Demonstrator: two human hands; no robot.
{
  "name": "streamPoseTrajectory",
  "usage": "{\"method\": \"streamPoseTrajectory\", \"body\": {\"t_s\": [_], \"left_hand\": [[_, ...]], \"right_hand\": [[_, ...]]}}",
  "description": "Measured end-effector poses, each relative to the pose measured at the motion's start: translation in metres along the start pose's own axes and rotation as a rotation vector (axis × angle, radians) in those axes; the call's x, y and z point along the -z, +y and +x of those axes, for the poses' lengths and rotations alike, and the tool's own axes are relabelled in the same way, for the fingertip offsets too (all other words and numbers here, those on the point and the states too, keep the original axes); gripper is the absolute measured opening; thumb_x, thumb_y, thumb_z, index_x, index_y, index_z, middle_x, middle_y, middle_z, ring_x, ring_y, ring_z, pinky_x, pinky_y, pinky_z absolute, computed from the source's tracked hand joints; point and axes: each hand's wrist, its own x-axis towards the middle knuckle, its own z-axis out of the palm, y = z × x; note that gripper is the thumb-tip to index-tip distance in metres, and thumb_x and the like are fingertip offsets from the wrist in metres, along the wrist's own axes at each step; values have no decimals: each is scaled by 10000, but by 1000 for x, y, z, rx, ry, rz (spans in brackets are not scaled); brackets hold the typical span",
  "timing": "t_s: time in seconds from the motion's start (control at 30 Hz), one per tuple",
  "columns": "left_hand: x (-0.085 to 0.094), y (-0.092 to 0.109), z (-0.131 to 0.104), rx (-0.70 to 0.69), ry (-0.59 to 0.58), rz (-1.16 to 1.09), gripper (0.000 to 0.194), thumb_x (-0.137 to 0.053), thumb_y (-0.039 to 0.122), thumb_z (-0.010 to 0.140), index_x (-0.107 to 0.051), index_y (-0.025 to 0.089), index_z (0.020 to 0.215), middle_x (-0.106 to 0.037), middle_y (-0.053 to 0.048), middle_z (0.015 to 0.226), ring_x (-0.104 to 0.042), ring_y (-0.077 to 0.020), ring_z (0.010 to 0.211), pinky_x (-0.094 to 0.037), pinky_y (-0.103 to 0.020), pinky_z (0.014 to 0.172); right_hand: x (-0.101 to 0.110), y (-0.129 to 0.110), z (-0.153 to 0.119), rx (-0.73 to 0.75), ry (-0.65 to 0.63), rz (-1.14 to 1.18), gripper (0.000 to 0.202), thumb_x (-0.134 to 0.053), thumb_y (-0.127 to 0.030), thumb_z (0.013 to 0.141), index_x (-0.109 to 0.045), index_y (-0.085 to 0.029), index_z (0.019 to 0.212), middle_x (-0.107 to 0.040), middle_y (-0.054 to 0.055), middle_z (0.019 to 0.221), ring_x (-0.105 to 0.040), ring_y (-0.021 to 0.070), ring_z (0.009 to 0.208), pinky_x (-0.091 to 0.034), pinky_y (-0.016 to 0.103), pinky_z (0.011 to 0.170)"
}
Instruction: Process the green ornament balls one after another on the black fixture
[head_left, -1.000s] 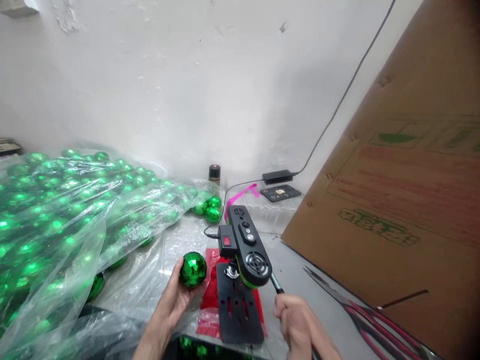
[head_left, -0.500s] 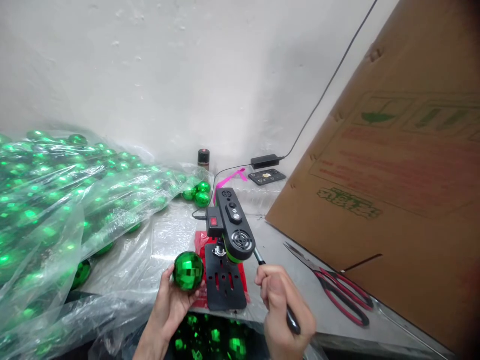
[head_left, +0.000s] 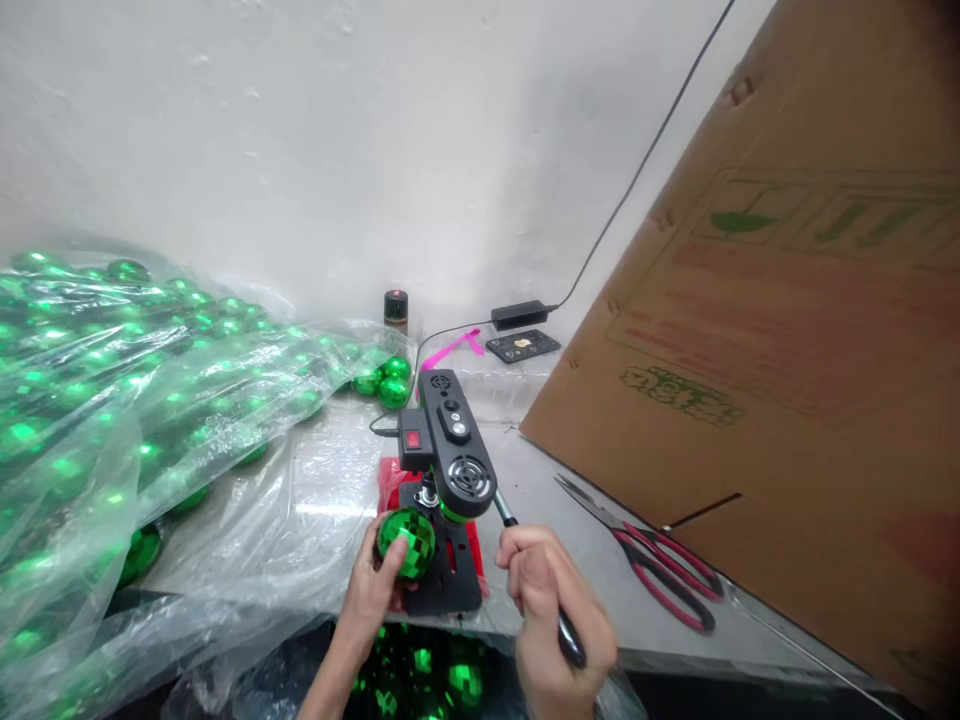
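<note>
A shiny green faceted ball (head_left: 406,543) is held in my left hand (head_left: 373,590), thumb across its front, over the left part of a slotted black base plate (head_left: 454,590). My right hand (head_left: 559,615) is wrapped round the black handle (head_left: 571,640) of a lever whose metal shaft runs up to the black machine (head_left: 457,445). The machine head hangs above the plate, just behind and right of the ball. A small box with a red switch (head_left: 413,440) sits at its left side. Red plastic (head_left: 475,545) lies under the plate.
Clear plastic over many green balls (head_left: 187,370) covers the left side. A cardboard box (head_left: 735,330) leans at the right, with red-handled scissors (head_left: 660,560) before it. Behind are a phone (head_left: 523,346), a power adapter (head_left: 519,315) and a small bottle (head_left: 396,308). More green balls (head_left: 424,660) lie below the table edge.
My left hand has brought the ball right, over the base plate, and its thumb has come across the ball. My right hand keeps its grip on the handle. The view has shifted slightly.
</note>
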Motion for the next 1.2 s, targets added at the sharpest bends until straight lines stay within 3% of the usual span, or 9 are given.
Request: {"method": "streamPoseTrajectory", "body": {"t_s": [0.13,0.23,0.33,0.57,0.7,0.87,1.03,1.2], "left_hand": [[-4,-10,5,-115,-57,181,830,-860,698,763,-649,216,1405,-816,-63,1067,-739,-234,718,-636,-346,609],[-8,-10,6,-210,-19,329,801,-861,593,741,-653,224,1420,-833,-95,1155,-803,-326,970,-681,-460,867],[-13,-9,7,-290,25,449,769,-809,534,751,-650,199,1425,-828,-149,1291,-785,-396,1181,-611,-579,1079],[-9,-14,9,-356,-50,593,757,-778,460,779,-619,202,1473,-811,-172,1389,-786,-413,1256,-618,-593,1096],[-6,-2,9,-354,-109,672,722,-770,424,810,-624,189,1476,-800,-184,1408,-787,-404,1264,-623,-570,1098],[-23,12,11,-423,-103,840,663,-804,415,801,-693,218,1424,-809,-176,1356,-798,-429,1203,-654,-559,991],[-35,-18,17,-574,17,701,666,-830,424,719,-725,187,1332,-809,-174,1252,-761,-434,1191,-602,-650,1073],[-36,-44,23,-479,2,512,795,-850,407,677,-660,169,1411,-788,-171,1297,-767,-387,1197,-619,-605,1092]], "right_hand": [[1,-1,2,27,-15,-8,338,-462,-89,1120,-496,-233,815,-536,-23,725,-557,98,623,-392,220,508],[1,-1,1,26,-25,-11,336,-456,-95,1131,-488,-234,826,-539,-29,746,-567,85,647,-435,201,546],[1,-1,0,29,-28,0,330,-455,-99,1137,-489,-235,838,-537,-33,753,-570,78,657,-460,191,573],[1,-2,2,37,-20,-6,328,-453,-86,1128,-485,-235,837,-552,-30,758,-576,76,655,-449,185,555],[1,-2,3,30,-29,-7,339,-448,-85,1123,-481,-234,821,-560,-28,750,-588,85,660,-454,194,564],[4,-3,2,17,-46,-4,331,-450,-87,1121,-510,-232,829,-587,-21,767,-591,90,660,-432,203,551],[5,-3,0,2,-66,16,324,-445,-72,1121,-554,-228,859,-594,-17,776,-602,100,685,-416,217,560],[4,-3,-1,-19,-56,26,329,-444,-75,1126,-592,-221,871,-615,-12,797,-607,99,668,-410,228,554]]}}
